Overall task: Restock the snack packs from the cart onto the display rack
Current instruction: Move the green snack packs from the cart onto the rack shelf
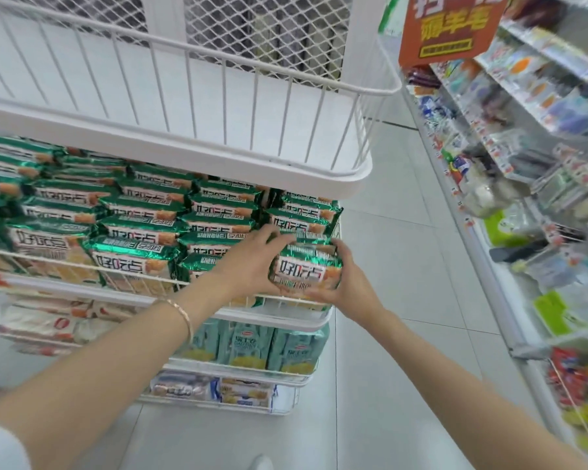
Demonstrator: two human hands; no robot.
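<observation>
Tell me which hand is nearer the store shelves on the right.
Right. The right hand holds the green pack on its side facing the store shelves; the left hand grips the pack's far side.

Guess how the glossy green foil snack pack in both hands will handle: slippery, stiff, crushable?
Probably slick: the glossy green foil snack pack shines, which may be why the left hand and right hand both grip it. Likely fairly stiff: it keeps a flat block shape between them. Print seems to show biscuits, so possibly crushable if squeezed.
</observation>
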